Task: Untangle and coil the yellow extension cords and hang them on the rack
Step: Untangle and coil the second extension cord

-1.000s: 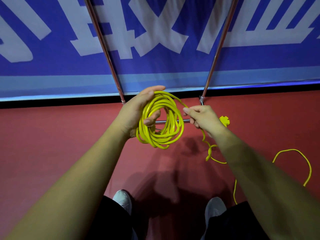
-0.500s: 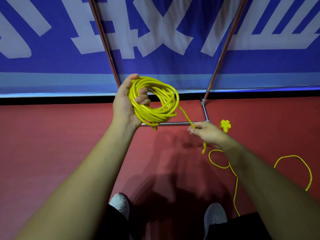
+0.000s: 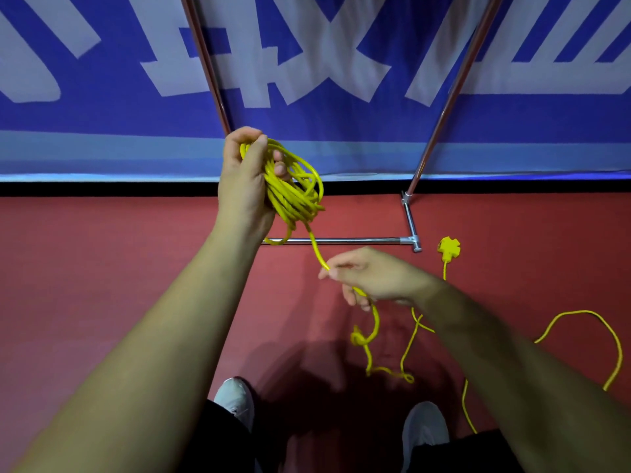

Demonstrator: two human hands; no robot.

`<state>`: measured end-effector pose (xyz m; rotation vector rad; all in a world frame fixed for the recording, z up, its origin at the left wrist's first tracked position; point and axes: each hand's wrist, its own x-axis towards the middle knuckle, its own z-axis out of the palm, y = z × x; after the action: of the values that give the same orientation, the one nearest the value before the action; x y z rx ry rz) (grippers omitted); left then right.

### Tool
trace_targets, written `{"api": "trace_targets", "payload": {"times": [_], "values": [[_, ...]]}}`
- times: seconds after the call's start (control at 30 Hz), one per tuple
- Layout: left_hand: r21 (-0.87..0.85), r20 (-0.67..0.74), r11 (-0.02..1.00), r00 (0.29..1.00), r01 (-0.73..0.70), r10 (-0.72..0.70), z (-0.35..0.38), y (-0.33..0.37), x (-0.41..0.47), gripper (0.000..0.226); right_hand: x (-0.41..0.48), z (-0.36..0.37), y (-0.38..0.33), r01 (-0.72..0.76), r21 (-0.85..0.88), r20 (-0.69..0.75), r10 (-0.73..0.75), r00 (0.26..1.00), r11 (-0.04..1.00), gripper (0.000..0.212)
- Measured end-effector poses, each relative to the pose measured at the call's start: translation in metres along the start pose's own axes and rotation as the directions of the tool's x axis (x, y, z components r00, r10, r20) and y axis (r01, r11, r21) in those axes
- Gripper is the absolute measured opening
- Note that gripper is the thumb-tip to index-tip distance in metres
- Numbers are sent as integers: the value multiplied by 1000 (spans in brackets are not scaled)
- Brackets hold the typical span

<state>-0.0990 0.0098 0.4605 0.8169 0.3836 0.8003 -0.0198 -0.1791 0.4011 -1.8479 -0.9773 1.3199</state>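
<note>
The left hand (image 3: 244,186) grips a part-wound coil (image 3: 295,189); the right hand (image 3: 370,276) pinches the trailing cord (image 3: 409,339), seemingly still knotted across the floor (image 3: 102,268); nothing hung.

We see the rack poles (image 3: 454,87) cut off by the top edge. The left hand (image 3: 244,186) hides part of the coil (image 3: 293,196), and the right forearm (image 3: 495,353) covers some loose cord (image 3: 358,339).
</note>
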Motion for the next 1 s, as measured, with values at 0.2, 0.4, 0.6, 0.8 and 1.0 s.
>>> {"api": "trace_targets", "payload": {"times": [0.2,0.4,0.6,0.8,1.0], "values": [[386,98,911,988,-148,119,-3,-1,-7,21,-11,13,-14,-126,100,287,92,954,987,48],[365,229,928,973,-71,-16,-5,4,-8,38,-15,4,-32,-62,250,280,-11,960,966,32],[460,230,888,967,-12,-107,-5,7,-13,37,-24,-11,-27,-107,258,490,-35,871,960,63],[605,248,795,959,-42,-138,-6,5,-16,34,-27,-22,-38,-1,413,364,-164,917,911,48],[687,254,718,962,-108,-98,-9,9,-13,31,-32,-20,-39,13,577,363,-271,892,816,62]]}}
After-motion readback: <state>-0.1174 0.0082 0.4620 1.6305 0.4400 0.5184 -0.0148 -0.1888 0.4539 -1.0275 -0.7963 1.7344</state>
